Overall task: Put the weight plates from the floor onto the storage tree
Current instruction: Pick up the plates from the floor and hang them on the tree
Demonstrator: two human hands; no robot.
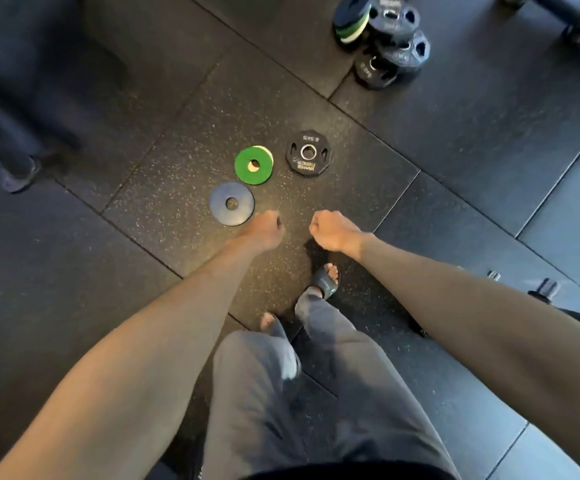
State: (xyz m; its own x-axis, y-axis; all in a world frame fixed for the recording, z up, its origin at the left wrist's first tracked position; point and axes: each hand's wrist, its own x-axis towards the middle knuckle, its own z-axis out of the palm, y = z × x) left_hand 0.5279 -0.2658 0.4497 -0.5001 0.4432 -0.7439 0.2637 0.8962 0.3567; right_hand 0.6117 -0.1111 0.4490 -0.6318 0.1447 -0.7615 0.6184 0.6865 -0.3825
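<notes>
Looking down, we keep our left hand (pixel 264 230) and right hand (pixel 330 232) fisted, gripping nothing, above the floor's blue plate (pixel 232 203), green plate (pixel 254 165) and black plate (pixel 308 152). A pale disc (pixel 271 154) lies mostly hidden under the green one; the storage tree (pixel 399 46) is cropped.

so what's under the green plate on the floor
A pale plate lies under the green plate. Only a crescent at its far edge and a bit through the centre hole show; the rest is covered.
</notes>
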